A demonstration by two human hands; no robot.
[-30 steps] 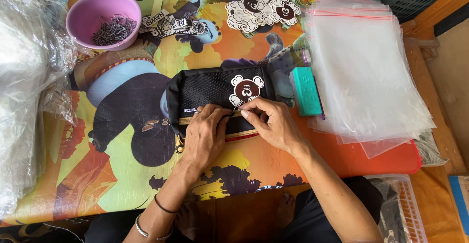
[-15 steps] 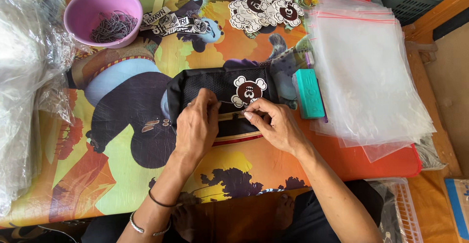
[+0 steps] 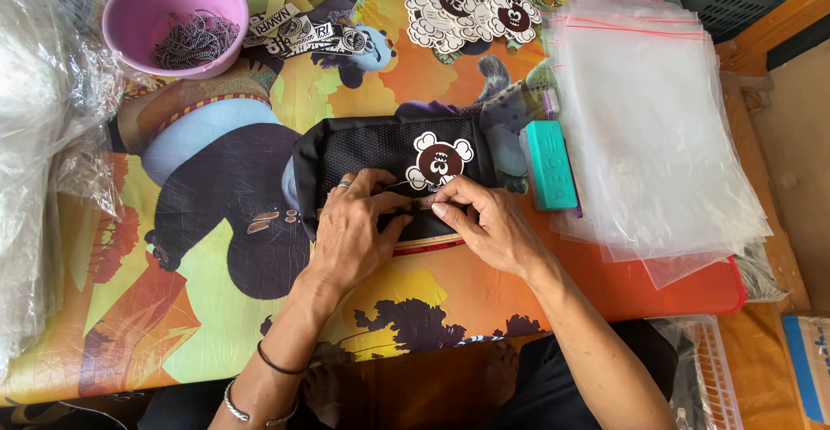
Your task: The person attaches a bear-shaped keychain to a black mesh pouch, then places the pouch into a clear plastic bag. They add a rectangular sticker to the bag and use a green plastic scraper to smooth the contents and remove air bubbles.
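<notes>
At the middle of the colourful surface [image 3: 259,326], the black mesh pouch [image 3: 372,149] lies flat while the left hand [image 3: 354,231] presses it down and the right hand [image 3: 484,222] pinches the fastening of the bear-face tag [image 3: 439,160], best kept taut with small fingertip moves.

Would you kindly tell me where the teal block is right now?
In the head view, the teal block lies right of the black pouch, against the stack of clear bags.
</notes>
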